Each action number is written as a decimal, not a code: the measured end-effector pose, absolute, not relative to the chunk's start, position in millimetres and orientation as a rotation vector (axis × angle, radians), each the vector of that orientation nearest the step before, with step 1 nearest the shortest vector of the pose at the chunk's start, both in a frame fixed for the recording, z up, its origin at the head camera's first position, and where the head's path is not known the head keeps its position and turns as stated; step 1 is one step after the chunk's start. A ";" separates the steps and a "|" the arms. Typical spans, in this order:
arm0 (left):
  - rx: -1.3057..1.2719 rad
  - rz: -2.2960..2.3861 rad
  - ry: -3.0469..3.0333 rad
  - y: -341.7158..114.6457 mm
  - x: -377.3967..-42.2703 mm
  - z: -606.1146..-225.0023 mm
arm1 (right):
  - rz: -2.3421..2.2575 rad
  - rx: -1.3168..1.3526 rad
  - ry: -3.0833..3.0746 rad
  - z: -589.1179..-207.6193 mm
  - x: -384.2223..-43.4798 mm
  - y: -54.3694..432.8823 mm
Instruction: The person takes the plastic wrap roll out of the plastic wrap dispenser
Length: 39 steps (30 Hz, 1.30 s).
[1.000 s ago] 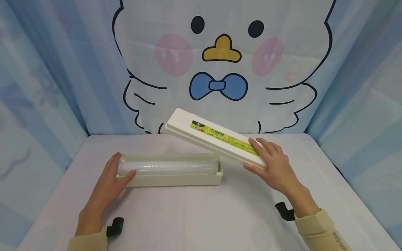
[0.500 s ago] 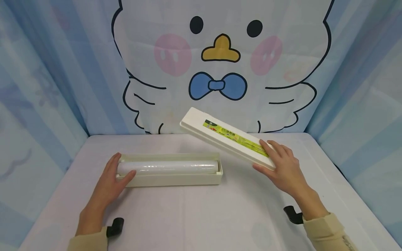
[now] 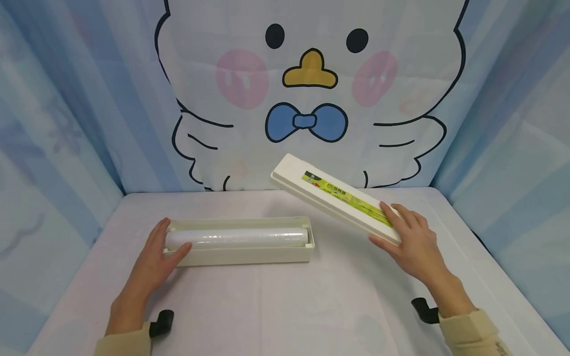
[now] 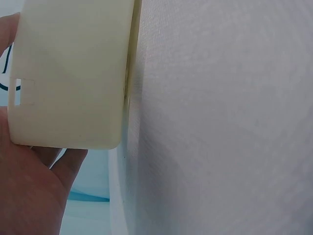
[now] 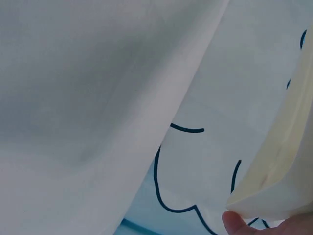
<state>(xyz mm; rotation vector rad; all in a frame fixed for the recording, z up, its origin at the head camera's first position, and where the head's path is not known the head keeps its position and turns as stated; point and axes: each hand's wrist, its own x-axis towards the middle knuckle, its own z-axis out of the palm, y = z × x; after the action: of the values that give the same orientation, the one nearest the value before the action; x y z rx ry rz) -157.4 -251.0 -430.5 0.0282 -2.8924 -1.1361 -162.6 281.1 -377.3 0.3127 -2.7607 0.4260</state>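
Note:
A long cream box (image 3: pixel 249 256) lies on the table, its top uncovered. Inside it rests a roll of plastic wrap (image 3: pixel 240 237). My left hand (image 3: pixel 153 259) grips the box's left end, thumb at the front wall and fingers behind; the left wrist view shows the box's side (image 4: pixel 73 73) with a small slot. My right hand (image 3: pixel 411 247) holds the long white lid (image 3: pixel 329 202) by its right end, thumb below and fingers over the top. The lid, with a yellow-green label, tilts up to the left, raised over the table. Its hollow underside (image 5: pixel 279 161) shows in the right wrist view.
A white cloth covers the table (image 3: pixel 276 306). Behind it hangs a curtain (image 3: pixel 311 163) with a cartoon bird and bow tie, and blue-white curtains (image 3: pixel 53 123) stand at both sides. Black wrist mounts (image 3: pixel 162 324) stick out near the cuffs.
My right hand has carried the lid to the right, away from over the box. The left hand and the box stay in place.

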 end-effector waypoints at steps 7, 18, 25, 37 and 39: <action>0.032 -1.131 -2.896 -252.3 -157.4 -430.9 | 0.404 0.284 -2.783 -380.9 -158.3 291.2; 0.044 -1.136 -2.901 -253.0 -156.5 -430.9 | 0.358 0.230 -2.827 -390.6 -156.8 303.4; 0.041 -1.142 -2.894 -252.0 -156.4 -430.6 | 0.315 0.174 -2.866 -396.8 -153.2 313.4; 0.040 -1.131 -2.904 -251.9 -157.3 -431.2 | 0.245 0.119 -2.915 -405.4 -150.6 325.3; 0.044 -1.132 -2.908 -251.5 -157.6 -431.4 | 0.240 0.108 -2.923 -407.2 -150.5 326.7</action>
<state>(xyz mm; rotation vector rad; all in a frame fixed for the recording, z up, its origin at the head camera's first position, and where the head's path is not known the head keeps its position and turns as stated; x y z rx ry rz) -157.6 -251.5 -431.4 0.0444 -2.9082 -1.1321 -150.5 326.7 -407.2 0.1077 -2.9230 0.2399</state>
